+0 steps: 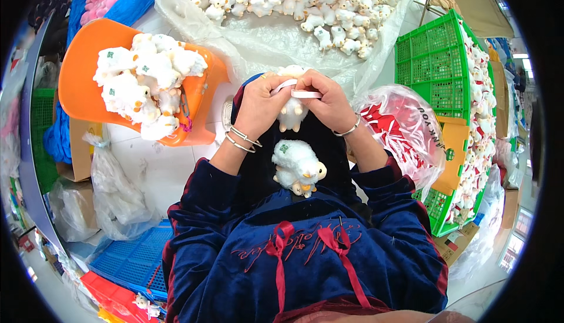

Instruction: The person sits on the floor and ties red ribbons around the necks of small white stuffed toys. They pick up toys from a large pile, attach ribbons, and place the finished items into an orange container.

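My left hand [258, 103] and my right hand [326, 103] are close together above my lap, with fingers pinched. Between them they grip a narrow white ribbon [306, 94], one end in each hand. Just behind and below the fingers is a white plush sheep [291, 116] with pale feet pointing toward me. My fingers cover much of its upper part, so I cannot tell whether the ribbon passes around it. A second plush sheep [298, 161], white and fluffy with a green mark, rests on my lap nearer my body.
At left, an orange plastic chair [82, 82] bears several plush sheep and a small tool. Ahead, clear sheeting [247, 44] carries a large heap of plush toys. To the right are a bag of red and white ribbons [405, 129] and a green crate [432, 56] of toys.
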Motion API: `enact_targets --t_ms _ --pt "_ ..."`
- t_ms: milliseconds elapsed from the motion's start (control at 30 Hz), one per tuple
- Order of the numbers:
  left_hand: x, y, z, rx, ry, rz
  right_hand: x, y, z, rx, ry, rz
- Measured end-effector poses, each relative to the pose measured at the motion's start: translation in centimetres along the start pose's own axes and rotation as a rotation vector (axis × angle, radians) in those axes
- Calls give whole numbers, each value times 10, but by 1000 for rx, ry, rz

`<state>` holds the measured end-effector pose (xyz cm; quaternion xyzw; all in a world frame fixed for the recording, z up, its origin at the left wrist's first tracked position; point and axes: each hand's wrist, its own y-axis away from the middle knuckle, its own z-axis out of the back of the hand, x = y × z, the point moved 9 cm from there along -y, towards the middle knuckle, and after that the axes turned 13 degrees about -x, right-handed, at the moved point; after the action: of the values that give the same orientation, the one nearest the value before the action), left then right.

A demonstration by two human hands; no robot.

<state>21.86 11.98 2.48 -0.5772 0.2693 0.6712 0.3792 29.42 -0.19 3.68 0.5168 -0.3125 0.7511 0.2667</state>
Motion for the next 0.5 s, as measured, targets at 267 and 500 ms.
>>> enact_targets --t_ms 267,500 --pt "-1 -2 -5 166 35 11 -10 -2 2 -72 -64 -168" --pt "-10 -5 -4 126 -40 -54 8 -8 0 2 -13 -140"
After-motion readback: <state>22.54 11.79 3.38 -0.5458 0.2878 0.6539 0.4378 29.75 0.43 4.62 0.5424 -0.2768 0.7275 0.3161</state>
